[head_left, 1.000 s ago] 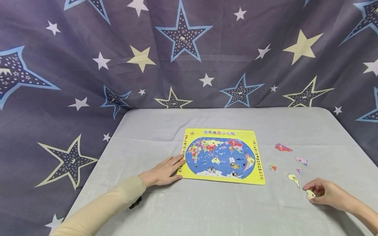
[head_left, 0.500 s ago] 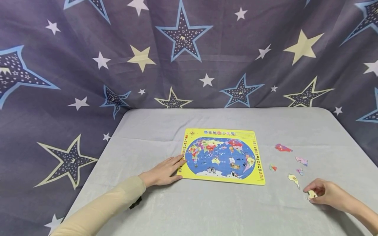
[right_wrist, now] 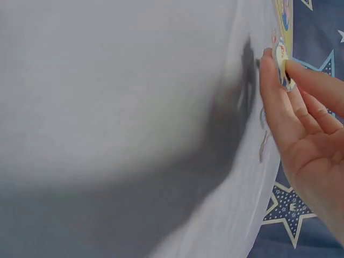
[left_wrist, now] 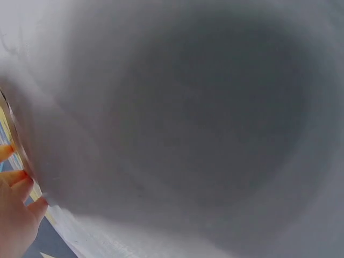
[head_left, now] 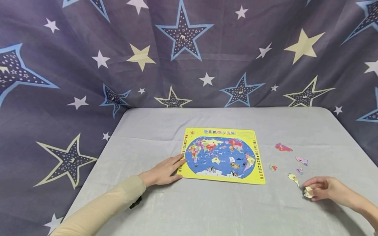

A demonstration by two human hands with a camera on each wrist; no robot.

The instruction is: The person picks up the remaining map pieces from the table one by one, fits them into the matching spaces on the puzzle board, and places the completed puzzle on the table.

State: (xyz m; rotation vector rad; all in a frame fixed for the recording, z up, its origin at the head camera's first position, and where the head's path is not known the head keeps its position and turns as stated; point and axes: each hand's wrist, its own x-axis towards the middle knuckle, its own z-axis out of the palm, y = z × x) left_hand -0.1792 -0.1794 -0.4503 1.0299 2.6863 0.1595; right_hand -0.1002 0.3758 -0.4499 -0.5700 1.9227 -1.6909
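Note:
A yellow-framed world map puzzle board (head_left: 218,178) lies flat on the table. At its left edge rests my left hand (head_left: 162,171), fingers extended and fingertips on the frame; in the left wrist view those fingers (left_wrist: 21,185) touch the board's rim. My right hand (head_left: 330,189) pinches a small cream puzzle piece (head_left: 308,192) between thumb and fingers. The right wrist view shows that piece (right_wrist: 281,59) edge-on, lifted off the cloth. Close by lies another cream piece (head_left: 293,178) with a thin tail, its lower end near my right fingertips.
Beyond the right hand lie a red piece (head_left: 283,147), a pink piece (head_left: 302,160), a small purple piece (head_left: 300,170) and a red-green piece (head_left: 273,167). Grey cloth covers the table (head_left: 224,209). A star-patterned curtain (head_left: 206,65) hangs behind and at the sides.
My right hand has raised the cream piece slightly and shifted it a little left, tilting it. The left hand and the board stay where they were.

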